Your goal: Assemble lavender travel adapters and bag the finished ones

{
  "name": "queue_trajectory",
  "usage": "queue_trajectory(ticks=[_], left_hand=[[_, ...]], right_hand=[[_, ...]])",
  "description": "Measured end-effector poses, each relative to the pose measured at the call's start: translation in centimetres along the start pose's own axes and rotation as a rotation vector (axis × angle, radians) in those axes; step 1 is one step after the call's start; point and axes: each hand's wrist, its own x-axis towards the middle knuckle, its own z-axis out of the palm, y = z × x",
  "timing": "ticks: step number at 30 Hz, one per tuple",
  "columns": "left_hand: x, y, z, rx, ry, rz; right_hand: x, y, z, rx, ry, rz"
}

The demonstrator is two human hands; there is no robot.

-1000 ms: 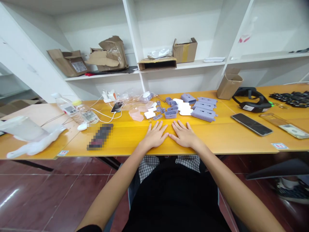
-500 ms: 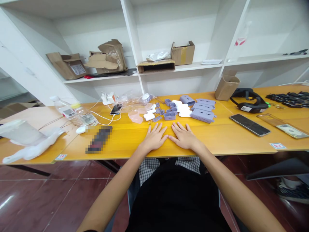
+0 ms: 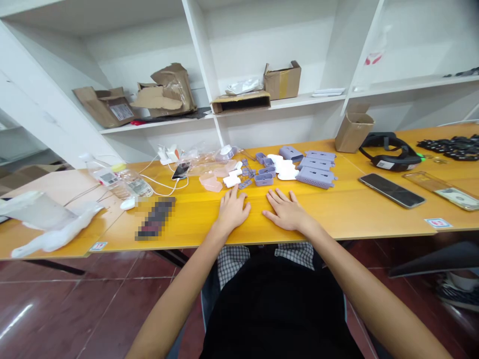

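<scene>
Since the earlier frame, the left hand [image 3: 232, 210] has slid forward, away from the right hand [image 3: 286, 212]. Both lie open, palm down and holding nothing on the yellow tabletop [image 3: 355, 212], before white shelving [image 3: 204, 65]. A white block [image 3: 232, 180] and lilac plastic parts [image 3: 316, 176] lie just beyond the fingertips, unobstructed.

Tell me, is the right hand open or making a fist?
Open: the right hand lies palm down on the table, fingers spread, holding nothing.

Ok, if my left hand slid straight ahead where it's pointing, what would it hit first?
Most likely the small white block, lying just beyond the left hand; depth is hard to judge.
</scene>
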Motion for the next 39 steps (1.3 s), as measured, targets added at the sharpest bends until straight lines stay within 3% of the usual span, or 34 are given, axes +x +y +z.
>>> queue_trajectory(ticks=[4, 8, 15, 17, 20, 26, 32, 36, 39], left_hand=[[0.0, 0.3, 0.2, -0.008, 0.049, 0.054], [0.4, -0.1, 0.7, -0.155, 0.143, 0.09], [0.2, 0.0, 1.0, -0.535, 0.252, 0.45], [0.4, -0.3, 1.0, -0.551, 0.311, 0.43], [1.1, -1.8, 1.0, -0.473, 0.359, 0.29], [2.0, -5.4, 1.2, -0.217, 0.243, 0.14], [1.9, -5.5, 1.6, -0.183, 0.064, 0.155], [2.0, -5.3, 1.5, -0.165, 0.139, 0.149], [2.0, -5.1, 1.4, -0.182, 0.129, 0.124]], right_hand=[[0.0, 0.1, 0.0, 0.001, 0.0, -0.003], [0.0, 0.1, 0.0, 0.013, 0.005, -0.003], [0.1, 0.1, 0.0, 0.006, -0.003, -0.004], [0.2, 0.2, 0.2, 0.011, 0.0, -0.004], [0.3, 0.4, 0.4, 0.024, 0.02, -0.012], [0.3, 0.7, 0.6, 0.048, 0.05, -0.022], [0.3, 0.6, 0.3, 0.077, 0.094, -0.018], [0.5, 3.1, -0.5, 0.002, 0.233, 0.055], [0.1, 6.8, -1.7, -0.073, 0.319, 0.256]])
